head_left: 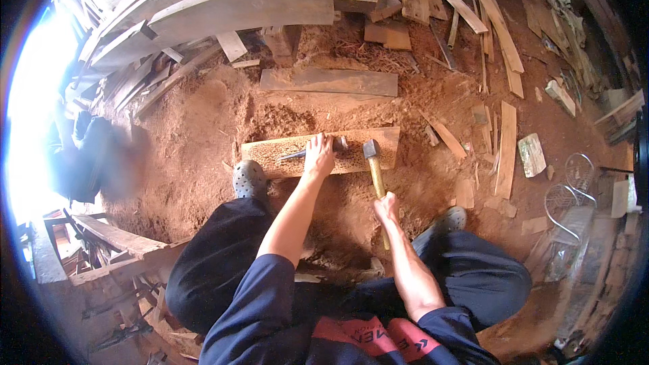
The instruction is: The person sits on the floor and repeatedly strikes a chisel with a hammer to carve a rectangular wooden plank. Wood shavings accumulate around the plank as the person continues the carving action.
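A wooden board (pixel 386 145) lies crosswise on the ground between my feet, its left and middle surface covered with small gouge marks. My left hand (pixel 320 155) is closed around a chisel (pixel 292 156) held low over the board. The blade points left, and the dark butt end sticks out right of my fist. My right hand (pixel 386 208) grips the wooden handle of a hammer (pixel 376 174). Its dark metal head is above the board's right part, apart from the chisel's butt. My fingers hide the middle of the chisel.
Another plank (pixel 329 82) lies beyond the board on reddish, dusty ground. Large timbers (pixel 250 5) are stacked at the far side. Offcuts and strips (pixel 506 149) lie to the right, near a wire-framed object (pixel 571 196). A wooden frame (pixel 122 235) stands at the left.
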The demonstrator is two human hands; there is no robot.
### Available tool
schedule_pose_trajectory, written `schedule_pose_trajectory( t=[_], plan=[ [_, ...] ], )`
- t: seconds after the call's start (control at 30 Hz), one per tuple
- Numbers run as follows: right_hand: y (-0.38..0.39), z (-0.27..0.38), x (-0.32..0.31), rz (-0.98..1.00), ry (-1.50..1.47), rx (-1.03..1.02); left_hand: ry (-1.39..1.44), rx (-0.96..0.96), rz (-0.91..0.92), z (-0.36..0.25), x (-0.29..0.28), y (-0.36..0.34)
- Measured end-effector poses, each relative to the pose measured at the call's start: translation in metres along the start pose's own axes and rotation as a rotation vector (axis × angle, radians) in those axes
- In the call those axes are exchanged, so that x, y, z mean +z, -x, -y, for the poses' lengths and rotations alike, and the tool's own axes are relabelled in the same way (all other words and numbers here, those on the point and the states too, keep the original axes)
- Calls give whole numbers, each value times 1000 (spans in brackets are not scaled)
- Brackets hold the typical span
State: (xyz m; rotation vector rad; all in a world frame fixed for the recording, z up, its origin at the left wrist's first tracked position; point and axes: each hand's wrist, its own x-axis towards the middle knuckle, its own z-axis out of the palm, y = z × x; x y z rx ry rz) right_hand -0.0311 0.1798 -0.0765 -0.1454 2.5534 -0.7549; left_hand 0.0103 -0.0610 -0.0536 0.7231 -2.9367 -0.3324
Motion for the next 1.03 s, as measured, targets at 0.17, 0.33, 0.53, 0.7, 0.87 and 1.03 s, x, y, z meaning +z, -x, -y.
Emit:
schedule_pose_trajectory(
  t=[0.17, 0.33, 0.53, 0.7, 0.87, 1.03],
  plan=[
    [4, 51, -35, -84, 24, 2, 82, -64, -44, 5, -12, 11],
    [-16, 78, -35, -178, 103, -75, 177, -34, -33, 12, -17, 17],
    [-22, 86, -12, -186, 47, -128, 440, -217, -296, 16, -36, 17],
    [-36, 71, -3, -25, 71, -74, 773, -335, -698, 29, -86, -13],
    [-25, 82, -23, -18, 385, -250, 874, -146, -1023, 31, -203, -45],
    [-19, 132, -56, 237, 286, -283, 851, -82, -987, 1, -377, 2]
  ],
)
